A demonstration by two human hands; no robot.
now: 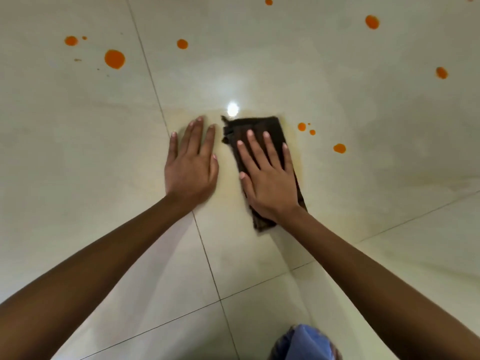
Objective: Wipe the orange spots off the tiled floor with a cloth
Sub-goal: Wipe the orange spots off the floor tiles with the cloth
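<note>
Cream glossy tile over the whole floor (363, 203), cut by thin dark grout lines. Just off centre toward 9 o'clock, left hand (191, 168): flat on bare tile, fingers straight and close together, gripping nothing. Just beside it toward 3 o'clock, right hand (270, 183): palm down on the cloth (259, 126), fingers straight and spread, pressing rather than gripping. Dark brown cloth, folded into a long strip, lying from 5 toward 12 o'clock, frayed at its far corner. Faint yellowish smear (292, 144) on the tile around it. At 6 o'clock, blue fabric (304, 341) at the frame edge. Orange spots (114, 59) scattered: a cluster at 10 to 11 o'clock, more at 1 and 2 o'clock, a few small ones at 3 o'clock near the cloth but apart from it. White glare (233, 109) just past the cloth's far end.
</note>
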